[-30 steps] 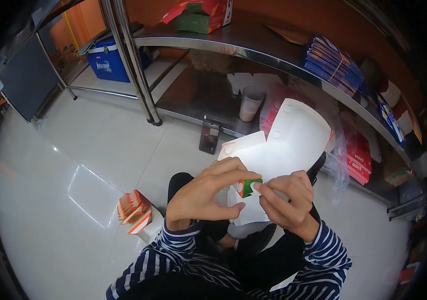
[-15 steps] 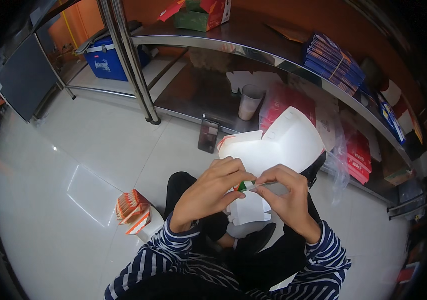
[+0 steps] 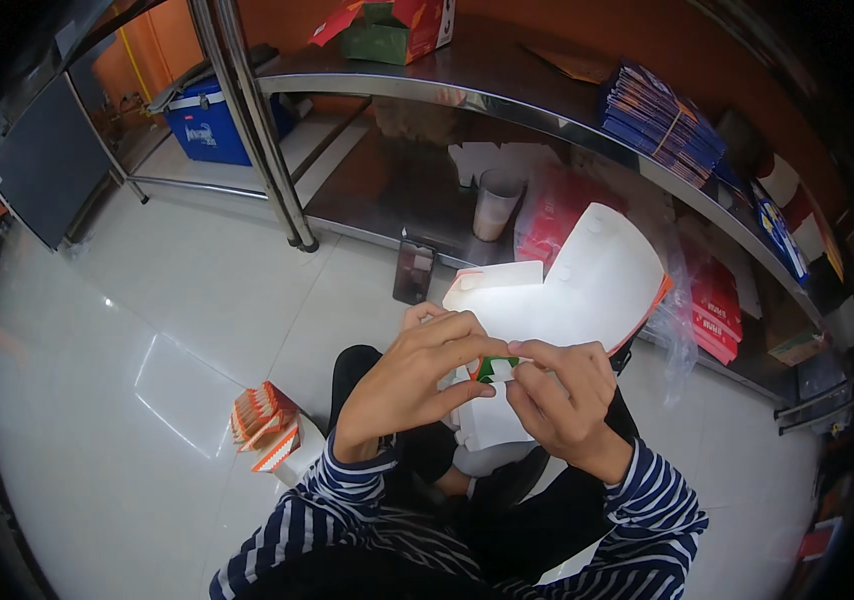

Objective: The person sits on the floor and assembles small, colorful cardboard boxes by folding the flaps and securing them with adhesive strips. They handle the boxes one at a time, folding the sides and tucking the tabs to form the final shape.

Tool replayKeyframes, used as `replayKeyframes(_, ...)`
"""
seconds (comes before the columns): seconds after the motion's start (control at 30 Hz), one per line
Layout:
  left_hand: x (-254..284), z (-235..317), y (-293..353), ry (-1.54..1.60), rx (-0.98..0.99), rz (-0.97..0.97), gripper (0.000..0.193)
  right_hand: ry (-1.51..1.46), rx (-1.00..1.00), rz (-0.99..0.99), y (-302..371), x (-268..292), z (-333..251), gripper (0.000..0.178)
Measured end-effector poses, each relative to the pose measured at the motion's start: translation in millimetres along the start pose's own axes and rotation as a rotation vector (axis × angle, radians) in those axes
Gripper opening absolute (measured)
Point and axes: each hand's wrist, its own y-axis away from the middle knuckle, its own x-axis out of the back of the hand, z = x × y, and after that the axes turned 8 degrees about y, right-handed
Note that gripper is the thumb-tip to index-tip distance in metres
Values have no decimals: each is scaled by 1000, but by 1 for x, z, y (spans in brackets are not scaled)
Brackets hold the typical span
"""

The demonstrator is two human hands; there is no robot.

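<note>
White card, formed into a wide carton (image 3: 597,290) edged in orange, is held out above the legs, its small green corner (image 3: 496,369) caught between both hands. That corner is grasped from the left by the thumb and forefinger of the left hand (image 3: 417,375); from the right it is met by the bent fingers of the right hand (image 3: 565,395), which seem pinched on it, though the exact contact is hidden. The card could be creased or torn there if the pinch were pressed too hard or the hands were pulled out of line. The broad far panel, gripped by neither hand, could sag if the grasp were loosened, or the clear cup (image 3: 496,205) beyond, stood on the low shelf (image 3: 372,190), could be knocked by it. On the floor (image 3: 247,290) near the left knee, a stack of orange-edged card pieces (image 3: 267,415) is placed, and might be toppled by a shifted leg. Higher up, a banded blue bundle (image 3: 662,125) is laid on the table (image 3: 502,60).
</note>
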Motion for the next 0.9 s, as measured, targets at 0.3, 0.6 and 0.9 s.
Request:
replayKeyframes(0.3,-10,2,7,-74,63,77,41,-77,-107,-100,-4,3,-2,19)
replayKeyframes(0.6,-11,5,-1,-241,43,161,28,-129,-181,-146,-5,5,5,16)
replayKeyframes(0.9,-22,-10,-5,-300,-72,213,34,-629,-725,-390,-1,-3,22,14)
